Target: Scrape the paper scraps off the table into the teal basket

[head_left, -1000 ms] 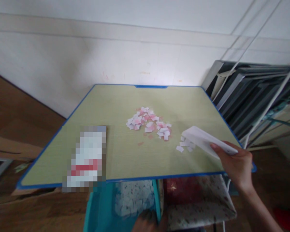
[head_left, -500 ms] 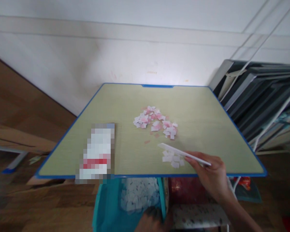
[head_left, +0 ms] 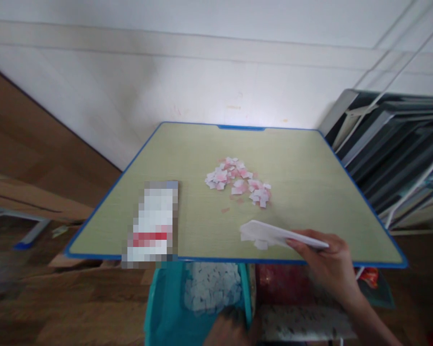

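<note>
My right hand is closed around the end of a flat white card-like piece, perhaps folded paper, over the front of the table. Small white paper squares lie beneath that piece, partly covered by it. Farther back on the tabletop is a loose heap of white and pink paper squares. My left hand is low at the bottom edge, by the right side of a teal bin; its fingers are dark and blurred. Inside the bin lie many white paper squares.
The green tabletop has a blue rim and stands against a white wall. A pixelated white box-like thing with a red band lies front left. Cardboard leans at left; grey folded panels stand at right.
My right hand has turned the white piece, so more of its flat face shows and it covers more of the squares at the front. The whole view has shifted slightly.
</note>
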The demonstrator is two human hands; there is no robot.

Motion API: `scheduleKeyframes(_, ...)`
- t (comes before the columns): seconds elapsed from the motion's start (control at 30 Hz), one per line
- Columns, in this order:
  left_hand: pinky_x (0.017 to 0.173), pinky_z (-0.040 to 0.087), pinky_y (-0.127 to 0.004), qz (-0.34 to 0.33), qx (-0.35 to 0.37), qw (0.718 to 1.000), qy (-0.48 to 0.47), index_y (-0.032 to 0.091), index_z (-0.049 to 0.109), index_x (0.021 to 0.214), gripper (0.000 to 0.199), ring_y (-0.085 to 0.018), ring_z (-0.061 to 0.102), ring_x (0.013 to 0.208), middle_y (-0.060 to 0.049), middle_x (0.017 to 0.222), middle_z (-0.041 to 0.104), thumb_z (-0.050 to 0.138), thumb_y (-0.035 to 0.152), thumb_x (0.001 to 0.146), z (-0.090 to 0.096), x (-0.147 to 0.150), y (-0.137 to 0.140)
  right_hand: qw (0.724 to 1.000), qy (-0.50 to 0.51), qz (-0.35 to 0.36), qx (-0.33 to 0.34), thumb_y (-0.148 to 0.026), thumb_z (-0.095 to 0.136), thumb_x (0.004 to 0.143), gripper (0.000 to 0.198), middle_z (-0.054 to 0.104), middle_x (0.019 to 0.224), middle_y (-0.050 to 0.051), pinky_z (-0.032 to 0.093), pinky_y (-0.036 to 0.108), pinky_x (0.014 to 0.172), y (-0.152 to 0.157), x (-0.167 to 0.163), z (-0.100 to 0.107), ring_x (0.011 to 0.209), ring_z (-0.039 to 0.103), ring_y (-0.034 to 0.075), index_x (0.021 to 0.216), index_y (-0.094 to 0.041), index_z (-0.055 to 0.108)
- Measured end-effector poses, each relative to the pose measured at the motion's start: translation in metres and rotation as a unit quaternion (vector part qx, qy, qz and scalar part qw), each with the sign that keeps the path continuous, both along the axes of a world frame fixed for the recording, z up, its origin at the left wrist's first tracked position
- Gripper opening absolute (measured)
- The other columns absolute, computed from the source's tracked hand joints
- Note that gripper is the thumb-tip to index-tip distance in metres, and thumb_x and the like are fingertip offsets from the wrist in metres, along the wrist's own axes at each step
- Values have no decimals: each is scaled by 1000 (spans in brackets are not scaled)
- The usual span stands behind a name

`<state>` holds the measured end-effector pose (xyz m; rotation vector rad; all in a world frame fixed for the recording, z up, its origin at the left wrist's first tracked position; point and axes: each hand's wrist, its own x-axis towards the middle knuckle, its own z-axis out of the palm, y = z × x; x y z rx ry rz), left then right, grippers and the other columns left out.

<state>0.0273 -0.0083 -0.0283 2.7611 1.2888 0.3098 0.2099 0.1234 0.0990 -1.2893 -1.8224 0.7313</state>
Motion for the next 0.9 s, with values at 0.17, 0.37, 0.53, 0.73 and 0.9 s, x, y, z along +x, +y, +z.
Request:
scheduleKeyframes(0.17,40,39,-26,4,1,1000,3,18,56,104,39,-18,54,43,2,58,60,74,28,71,0,1,1,997,47,49,-29,-26,62,78,15,72,61,-2,49,17,46,6,-30,4,48,63,11,74,-22,75)
scheduleKeyframes(0.37,42,36,-26,7,-49,998,25,19,56,100,25,-18,56,48,1,60,62,66,22,78,0,4,0,987,49,152,-16,-30,59,81,17,75,75,-1,54,22,61,7,-76,5,62,69,14,82,-24,75)
scheduleKeyframes(0.53,41,39,-25,0,-90,995,45,20,56,102,24,-20,59,49,0,60,62,65,24,81,-3,8,2,990,79,113,-9,-30,61,79,17,73,64,-1,49,18,49,13,-76,9,50,64,11,76,-23,76)
scheduleKeyframes(0.73,41,47,-28,-16,-110,992,59,23,58,97,15,-21,60,48,0,61,64,62,29,85,-5,11,3,998,52,-28,-26,-32,66,73,15,62,48,-4,36,16,37,23,-40,7,40,48,7,69,-22,75)
scheduleKeyframes(0.9,41,47,-28,-12,-121,991,56,23,58,96,12,-21,60,49,0,62,64,61,28,85,-6,11,2,997,46,18,-56,-33,63,75,18,64,49,-3,37,17,37,22,-53,0,41,52,9,69,-21,75)
